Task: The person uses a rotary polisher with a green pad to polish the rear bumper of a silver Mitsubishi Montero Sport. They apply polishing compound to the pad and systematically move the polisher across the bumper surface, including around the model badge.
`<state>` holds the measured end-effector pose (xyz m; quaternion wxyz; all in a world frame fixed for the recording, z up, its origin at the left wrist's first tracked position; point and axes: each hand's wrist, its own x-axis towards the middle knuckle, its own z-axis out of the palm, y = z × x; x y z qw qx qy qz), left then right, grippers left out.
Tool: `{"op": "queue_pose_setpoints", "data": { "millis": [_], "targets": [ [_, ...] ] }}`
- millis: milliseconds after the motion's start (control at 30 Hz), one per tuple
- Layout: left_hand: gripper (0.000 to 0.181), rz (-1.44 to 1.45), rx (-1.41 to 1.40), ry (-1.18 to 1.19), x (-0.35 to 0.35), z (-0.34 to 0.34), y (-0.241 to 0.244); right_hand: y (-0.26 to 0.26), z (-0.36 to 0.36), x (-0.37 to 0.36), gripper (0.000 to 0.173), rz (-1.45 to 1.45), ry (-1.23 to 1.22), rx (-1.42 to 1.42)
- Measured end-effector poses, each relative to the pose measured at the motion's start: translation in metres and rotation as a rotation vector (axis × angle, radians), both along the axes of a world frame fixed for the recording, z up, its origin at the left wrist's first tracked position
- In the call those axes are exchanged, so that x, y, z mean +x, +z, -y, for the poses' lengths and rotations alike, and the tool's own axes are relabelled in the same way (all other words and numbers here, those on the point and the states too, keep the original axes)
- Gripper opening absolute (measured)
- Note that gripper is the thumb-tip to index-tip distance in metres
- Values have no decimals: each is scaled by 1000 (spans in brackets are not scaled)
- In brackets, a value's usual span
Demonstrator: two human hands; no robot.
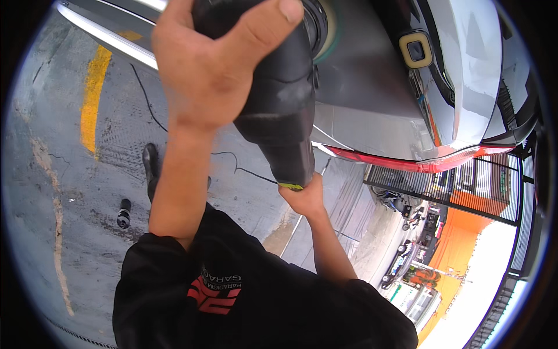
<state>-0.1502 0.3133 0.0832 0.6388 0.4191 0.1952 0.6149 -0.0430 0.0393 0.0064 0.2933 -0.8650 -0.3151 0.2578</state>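
Observation:
My left hand [209,65] grips the head of a black power polisher [279,100] from above, its thumb lying across the housing. At the tool's narrow rear end my right hand [303,196] is closed round the handle, beside a yellow-green band. The polisher's round pad [331,32], with a pale and green rim, is against or very close to the glossy grey body panel of a car [370,83]; contact cannot be told. Part of the pad is hidden behind the tool. A dark power cord [255,175] runs from near the handle across the floor.
The car's red tail light [392,162] curves below the panel. A dark bottle [124,213] is on the grey floor near my black shoe [150,161]. Left lies a yellow floor stripe [93,100]. A slatted metal gate [440,187] and parked vehicles are at right.

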Motion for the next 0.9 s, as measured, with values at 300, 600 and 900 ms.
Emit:
{"op": "queue_pose_setpoints", "data": {
  "millis": [300, 600, 900],
  "targets": [
    [43, 250, -128, -278, -2, 10, 31, 22, 6, -14, 27, -22, -74, 7],
    [40, 26, -1, -343, 11, 38, 30, 38, 57, -58, 24, 4, -219, -97],
    [42, 136, -46, -500, 22, 48, 28, 53, 62, -69, 44, -12, -323, -192]
  ]
}}
